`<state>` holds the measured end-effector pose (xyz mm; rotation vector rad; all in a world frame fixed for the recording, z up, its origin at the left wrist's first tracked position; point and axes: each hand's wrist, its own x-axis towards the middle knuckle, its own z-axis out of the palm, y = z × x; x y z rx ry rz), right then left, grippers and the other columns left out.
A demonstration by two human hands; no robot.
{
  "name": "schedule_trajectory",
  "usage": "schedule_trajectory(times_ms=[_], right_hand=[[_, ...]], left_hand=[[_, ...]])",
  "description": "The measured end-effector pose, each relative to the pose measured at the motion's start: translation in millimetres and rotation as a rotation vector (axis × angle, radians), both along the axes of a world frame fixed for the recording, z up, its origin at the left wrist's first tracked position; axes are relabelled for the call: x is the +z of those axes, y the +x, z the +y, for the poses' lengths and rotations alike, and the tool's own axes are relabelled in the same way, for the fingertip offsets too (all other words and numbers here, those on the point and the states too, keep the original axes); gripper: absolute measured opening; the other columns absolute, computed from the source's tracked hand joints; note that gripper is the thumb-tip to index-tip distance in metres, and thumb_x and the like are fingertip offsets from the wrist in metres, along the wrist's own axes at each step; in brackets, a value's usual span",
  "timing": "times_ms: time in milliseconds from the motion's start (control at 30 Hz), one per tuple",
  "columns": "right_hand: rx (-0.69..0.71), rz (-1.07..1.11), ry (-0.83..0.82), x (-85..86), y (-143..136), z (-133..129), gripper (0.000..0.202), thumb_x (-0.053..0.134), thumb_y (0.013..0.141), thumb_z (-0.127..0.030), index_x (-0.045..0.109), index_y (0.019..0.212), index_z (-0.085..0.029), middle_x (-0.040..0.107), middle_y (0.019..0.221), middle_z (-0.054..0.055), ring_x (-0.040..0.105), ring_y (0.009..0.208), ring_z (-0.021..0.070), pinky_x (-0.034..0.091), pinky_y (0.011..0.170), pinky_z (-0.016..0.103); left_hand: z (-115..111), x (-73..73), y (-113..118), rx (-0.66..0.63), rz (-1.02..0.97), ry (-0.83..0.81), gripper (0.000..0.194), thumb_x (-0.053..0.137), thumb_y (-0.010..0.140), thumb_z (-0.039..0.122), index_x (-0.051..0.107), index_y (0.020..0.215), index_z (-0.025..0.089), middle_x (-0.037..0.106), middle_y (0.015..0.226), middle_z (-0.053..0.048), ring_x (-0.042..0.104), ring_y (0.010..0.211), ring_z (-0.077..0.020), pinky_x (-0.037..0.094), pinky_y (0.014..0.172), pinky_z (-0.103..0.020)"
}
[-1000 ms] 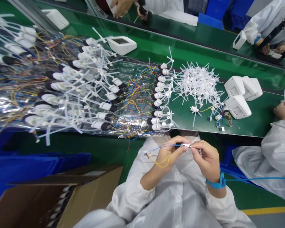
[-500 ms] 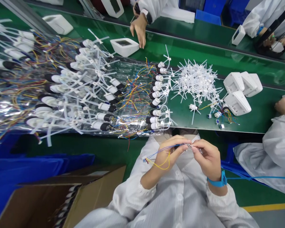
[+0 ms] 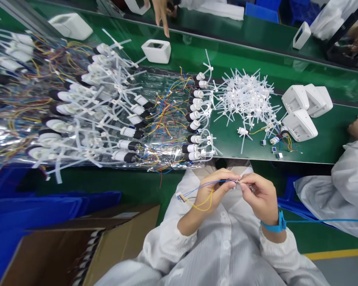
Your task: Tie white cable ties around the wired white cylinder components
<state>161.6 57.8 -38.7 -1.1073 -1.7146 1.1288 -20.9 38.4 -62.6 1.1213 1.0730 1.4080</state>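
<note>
Over my lap, my left hand [image 3: 212, 191] is closed on a small bundle of blue and yellow wires [image 3: 208, 206]. The wires loop out past its wrist side and end in a small connector [image 3: 181, 197]. My right hand [image 3: 261, 197] pinches with thumb and index finger, its tips almost meeting those of the left. Between the two sets of fingertips shows a tiny shiny piece [image 3: 236, 181], too small to name. A blue wrist strap [image 3: 275, 225] with a cord circles my right wrist.
White cylindrical parts [image 3: 193, 116] with wires lie in rows on plastic at left. A pile of white ties [image 3: 247, 95] and several white housings [image 3: 300, 125] sit on the green bench [image 3: 316, 153]. Across stands another white housing [image 3: 156, 51] near a co-worker's hand [image 3: 161, 16]. Below left is a cardboard box [image 3: 122, 238].
The co-worker's hand across the bench has let go of the white housing and drawn back; that housing is turned. My hands stay nearly in place, and the connector end has shifted slightly left.
</note>
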Motion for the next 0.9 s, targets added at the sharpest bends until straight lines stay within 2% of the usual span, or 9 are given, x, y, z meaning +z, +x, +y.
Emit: schedule_trajectory(times_ms=[133, 333, 600, 767, 833, 900], right_hand=[[-0.005, 0.023, -0.002, -1.4, 2.2, 1.0, 0.01, 0.072, 0.105, -0.024, 0.076, 0.096, -0.026, 0.078, 0.089, 0.003, 0.072, 0.083, 0.0209, 0.055, 0.071, 0.034], [0.032, 0.042, 0.032, -5.1, 9.8, 5.1, 0.01, 0.07, 0.105, -0.023, 0.074, 0.097, -0.026, 0.074, 0.085, 0.003, 0.071, 0.083, 0.022, 0.058, 0.077, 0.037], [0.041, -0.061, 0.109, 3.9, 11.3, 10.6, 0.014, 0.067, 0.105, -0.02, 0.073, 0.095, -0.026, 0.069, 0.079, 0.002, 0.071, 0.081, 0.0222, 0.06, 0.078, 0.037], [0.076, -0.113, 0.138, 2.8, 12.4, 12.5, 0.013, 0.066, 0.107, -0.02, 0.073, 0.099, -0.026, 0.076, 0.091, 0.004, 0.076, 0.09, 0.0227, 0.061, 0.082, 0.036], [0.067, -0.109, 0.133, 0.2, 11.6, 12.9, 0.013, 0.065, 0.108, -0.022, 0.074, 0.101, -0.027, 0.079, 0.094, 0.004, 0.078, 0.095, 0.0237, 0.063, 0.089, 0.039], [0.043, -0.104, 0.129, -3.7, 9.8, 12.1, 0.011, 0.066, 0.108, -0.025, 0.076, 0.104, -0.027, 0.081, 0.095, 0.004, 0.079, 0.099, 0.0253, 0.063, 0.101, 0.044]], left_hand=[[3.0, 3.8, -2.3, -0.037, 0.02, 0.053, 0.019, 0.08, 0.104, 0.041, 0.088, 0.106, 0.025, 0.086, 0.103, -0.008, 0.08, 0.096, -0.0228, 0.065, 0.086, -0.035], [10.9, 8.0, -6.5, -0.088, 0.157, 0.152, 0.016, 0.077, 0.106, 0.036, 0.089, 0.109, 0.026, 0.087, 0.104, -0.009, 0.082, 0.095, -0.0234, 0.068, 0.087, -0.038], [16.6, 17.6, -12.2, -0.108, 0.32, 0.236, 0.015, 0.074, 0.107, 0.028, 0.087, 0.113, 0.025, 0.088, 0.106, -0.009, 0.082, 0.097, -0.0234, 0.067, 0.09, -0.038], [16.9, 20.2, -14.5, -0.105, 0.389, 0.309, 0.018, 0.073, 0.107, 0.019, 0.085, 0.117, 0.026, 0.088, 0.109, -0.006, 0.082, 0.1, -0.0217, 0.063, 0.094, -0.035], [14.9, 15.5, -13.4, -0.09, 0.375, 0.262, 0.018, 0.073, 0.107, 0.023, 0.084, 0.121, 0.027, 0.087, 0.111, -0.006, 0.081, 0.102, -0.0222, 0.062, 0.096, -0.035], [12.1, 9.0, -11.9, -0.071, 0.345, 0.144, 0.023, 0.073, 0.107, 0.03, 0.081, 0.128, 0.026, 0.087, 0.114, -0.007, 0.081, 0.103, -0.0236, 0.063, 0.096, -0.036]])
